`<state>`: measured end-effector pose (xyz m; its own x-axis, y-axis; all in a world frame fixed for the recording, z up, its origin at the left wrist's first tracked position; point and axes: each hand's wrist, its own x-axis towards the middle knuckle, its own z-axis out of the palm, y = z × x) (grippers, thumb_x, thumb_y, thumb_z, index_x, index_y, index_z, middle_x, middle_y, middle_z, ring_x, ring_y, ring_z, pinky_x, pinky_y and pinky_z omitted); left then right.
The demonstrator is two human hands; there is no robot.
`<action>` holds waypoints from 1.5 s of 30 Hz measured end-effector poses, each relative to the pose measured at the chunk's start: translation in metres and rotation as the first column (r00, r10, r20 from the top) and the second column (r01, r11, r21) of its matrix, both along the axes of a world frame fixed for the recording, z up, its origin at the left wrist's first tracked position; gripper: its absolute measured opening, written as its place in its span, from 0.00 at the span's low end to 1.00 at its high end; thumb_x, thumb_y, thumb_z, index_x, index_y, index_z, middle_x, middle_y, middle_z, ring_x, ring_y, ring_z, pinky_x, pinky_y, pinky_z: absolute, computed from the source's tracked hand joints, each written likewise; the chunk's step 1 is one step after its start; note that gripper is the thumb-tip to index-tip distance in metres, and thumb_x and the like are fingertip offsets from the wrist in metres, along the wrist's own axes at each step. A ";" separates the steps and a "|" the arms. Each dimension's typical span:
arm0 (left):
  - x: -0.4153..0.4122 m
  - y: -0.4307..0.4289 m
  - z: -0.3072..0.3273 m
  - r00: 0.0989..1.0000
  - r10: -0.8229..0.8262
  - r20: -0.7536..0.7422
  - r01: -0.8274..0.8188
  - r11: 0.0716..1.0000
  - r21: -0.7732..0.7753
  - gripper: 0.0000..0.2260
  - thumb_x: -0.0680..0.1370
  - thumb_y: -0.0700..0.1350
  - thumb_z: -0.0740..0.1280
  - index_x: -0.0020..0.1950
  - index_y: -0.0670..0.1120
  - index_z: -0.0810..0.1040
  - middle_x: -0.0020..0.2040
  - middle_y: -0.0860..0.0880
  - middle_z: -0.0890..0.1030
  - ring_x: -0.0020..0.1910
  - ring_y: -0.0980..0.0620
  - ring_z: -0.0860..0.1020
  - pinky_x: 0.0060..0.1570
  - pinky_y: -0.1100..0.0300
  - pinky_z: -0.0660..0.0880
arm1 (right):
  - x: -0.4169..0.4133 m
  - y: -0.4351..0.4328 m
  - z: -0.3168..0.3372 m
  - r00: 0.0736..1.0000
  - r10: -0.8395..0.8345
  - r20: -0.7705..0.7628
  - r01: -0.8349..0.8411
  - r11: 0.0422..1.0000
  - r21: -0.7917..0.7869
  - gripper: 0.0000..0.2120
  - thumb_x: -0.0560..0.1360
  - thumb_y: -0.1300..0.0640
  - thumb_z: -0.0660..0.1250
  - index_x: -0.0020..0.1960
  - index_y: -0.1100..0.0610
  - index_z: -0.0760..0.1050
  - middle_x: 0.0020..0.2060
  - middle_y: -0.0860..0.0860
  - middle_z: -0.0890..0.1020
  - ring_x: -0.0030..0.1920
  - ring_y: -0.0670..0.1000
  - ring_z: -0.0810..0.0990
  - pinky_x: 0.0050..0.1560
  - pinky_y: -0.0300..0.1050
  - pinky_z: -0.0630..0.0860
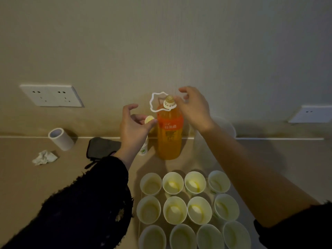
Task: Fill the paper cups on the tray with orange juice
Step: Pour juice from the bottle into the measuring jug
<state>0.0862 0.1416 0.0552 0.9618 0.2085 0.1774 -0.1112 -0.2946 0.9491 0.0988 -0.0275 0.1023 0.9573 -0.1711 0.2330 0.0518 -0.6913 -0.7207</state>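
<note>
Left fingers (152,121) pinch cap (149,120), head view only. Left hand (133,126) beside bottle (169,137). Right hand (195,108) at bottle neck, fingers loosely curled; I cannot tell if gripping. Bottle upright, uncapped, near full, behind tray (140,224). Twelve cups (175,210) on tray look empty or barely wet. I judge pouring not begun, all filling left. Beige counter (27,177): tape (61,139), tissue (45,157), pouch (102,147). Socket (51,95) on wall.

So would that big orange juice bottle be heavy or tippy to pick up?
Probably heavy: the juice bottle looks nearly full. Tall and narrow, it may tip if pushed high up. Its cap is off, so a jolt would likely spill; the white loop handle should ease lifting.
</note>
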 end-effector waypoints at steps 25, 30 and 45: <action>0.012 0.043 -0.172 0.969 -0.169 -0.178 0.245 0.600 0.762 0.43 0.68 0.43 0.71 0.78 0.50 0.52 0.56 0.42 0.81 0.48 0.36 0.80 0.49 0.48 0.71 | 0.037 0.012 -0.026 0.981 0.091 -0.171 -0.136 0.953 -0.271 0.48 0.66 0.42 0.76 0.75 0.55 0.54 0.67 0.51 0.73 0.63 0.53 0.75 0.53 0.41 0.70; 0.002 0.048 -0.176 0.981 -0.137 -0.134 0.191 0.674 0.714 0.35 0.69 0.53 0.61 0.74 0.44 0.58 0.51 0.43 0.84 0.48 0.38 0.80 0.50 0.48 0.67 | 0.035 0.011 -0.025 0.979 0.086 -0.183 -0.134 0.954 -0.269 0.49 0.66 0.42 0.75 0.76 0.55 0.53 0.68 0.51 0.72 0.65 0.54 0.73 0.57 0.43 0.71; 0.002 0.052 -0.191 0.988 -0.101 -0.116 0.154 0.663 0.732 0.25 0.71 0.52 0.60 0.64 0.42 0.63 0.47 0.44 0.83 0.45 0.39 0.81 0.50 0.47 0.67 | 0.037 0.010 -0.025 0.976 0.100 -0.192 -0.149 0.955 -0.258 0.49 0.66 0.42 0.75 0.77 0.55 0.52 0.68 0.51 0.72 0.65 0.53 0.73 0.58 0.45 0.71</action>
<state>0.0881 0.1940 -0.1361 0.9830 -0.0901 0.1601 -0.1521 -0.8880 0.4340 0.1354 -0.0176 0.0768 0.9967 -0.0019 0.0808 0.0401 -0.8568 -0.5141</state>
